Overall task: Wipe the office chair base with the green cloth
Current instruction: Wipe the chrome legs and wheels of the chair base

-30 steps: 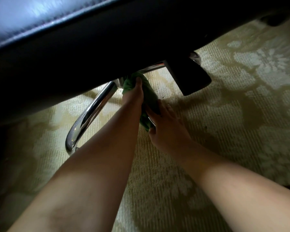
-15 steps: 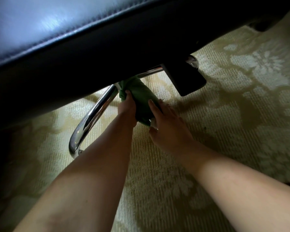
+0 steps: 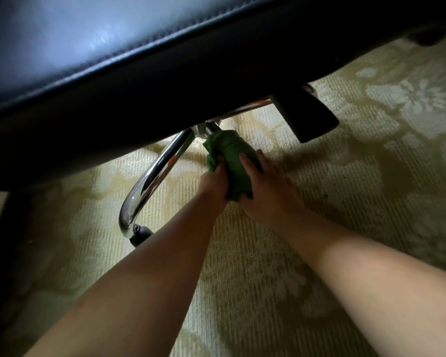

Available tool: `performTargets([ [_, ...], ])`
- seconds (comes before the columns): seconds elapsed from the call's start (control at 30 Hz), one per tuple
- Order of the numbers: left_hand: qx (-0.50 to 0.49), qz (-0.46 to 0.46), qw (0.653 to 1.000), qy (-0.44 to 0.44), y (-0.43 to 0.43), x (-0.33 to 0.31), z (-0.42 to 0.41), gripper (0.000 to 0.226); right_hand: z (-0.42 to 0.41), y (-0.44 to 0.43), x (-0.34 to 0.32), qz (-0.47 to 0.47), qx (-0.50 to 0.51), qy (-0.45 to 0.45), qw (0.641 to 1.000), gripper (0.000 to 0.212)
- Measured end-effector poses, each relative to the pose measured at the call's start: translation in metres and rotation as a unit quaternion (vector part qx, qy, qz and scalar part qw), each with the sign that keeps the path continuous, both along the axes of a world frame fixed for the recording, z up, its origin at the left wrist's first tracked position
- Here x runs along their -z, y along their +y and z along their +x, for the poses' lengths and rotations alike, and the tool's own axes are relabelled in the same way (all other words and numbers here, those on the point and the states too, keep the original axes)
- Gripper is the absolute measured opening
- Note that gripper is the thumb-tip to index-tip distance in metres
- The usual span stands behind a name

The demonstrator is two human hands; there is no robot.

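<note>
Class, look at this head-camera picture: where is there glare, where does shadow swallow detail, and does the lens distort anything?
Head view: glare streaks the chrome base leg and sheens the black seat; its underside is near-black shadow; the green cloth, gripped by the left hand and right hand, is dim; the wide lens stretches the forearms.

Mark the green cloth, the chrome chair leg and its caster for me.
green cloth (image 3: 228, 148), head view, bunched middle.
chrome chair leg (image 3: 155, 176), head view, mid-curve of the tube.
caster (image 3: 141, 234), head view, black housing.

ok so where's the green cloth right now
In the head view the green cloth sits centre frame under the black seat, just right of the chrome base leg, held between the left hand and right hand.
</note>
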State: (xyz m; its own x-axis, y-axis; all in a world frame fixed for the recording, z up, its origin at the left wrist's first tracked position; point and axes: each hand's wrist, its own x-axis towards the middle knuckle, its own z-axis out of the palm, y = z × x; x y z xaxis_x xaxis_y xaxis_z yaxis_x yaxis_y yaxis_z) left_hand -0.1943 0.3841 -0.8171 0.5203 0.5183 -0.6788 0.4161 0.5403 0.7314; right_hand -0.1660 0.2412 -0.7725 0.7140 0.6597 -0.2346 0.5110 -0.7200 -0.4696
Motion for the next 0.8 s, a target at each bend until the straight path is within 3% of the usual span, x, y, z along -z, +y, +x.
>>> performTargets([
  [0.23, -0.043, -0.017, 0.999, 0.006, -0.001, 0.005, 0.012, 0.052, -0.001, 0.006, 0.001, 0.011, -0.003, -0.011, 1.000, 0.087],
  [0.47, -0.050, -0.018, 0.998, 0.031, 0.031, -0.015, 0.030, 0.040, -0.001, 0.001, 0.006, 0.001, -0.019, 0.004, 1.000, 0.087],
  [0.53, -0.053, 0.016, 0.997, 0.061, 0.034, -0.013, 0.034, 0.038, 0.000, -0.002, 0.008, -0.006, -0.025, -0.004, 1.000, 0.087],
  [0.63, -0.034, 0.139, 0.982, 0.120, 0.034, -0.014, 0.035, 0.034, 0.001, 0.000, 0.010, -0.014, -0.031, 0.006, 0.999, 0.088],
  [0.7, -0.027, 0.196, 0.974, 0.113, 0.035, -0.015, 0.037, 0.033, 0.001, 0.002, 0.010, -0.013, -0.031, 0.006, 0.999, 0.086],
  [0.8, -0.041, 0.172, 0.982, 0.073, 0.032, -0.024, 0.046, 0.037, 0.000, 0.003, 0.009, -0.014, -0.031, -0.010, 0.999, 0.081],
])
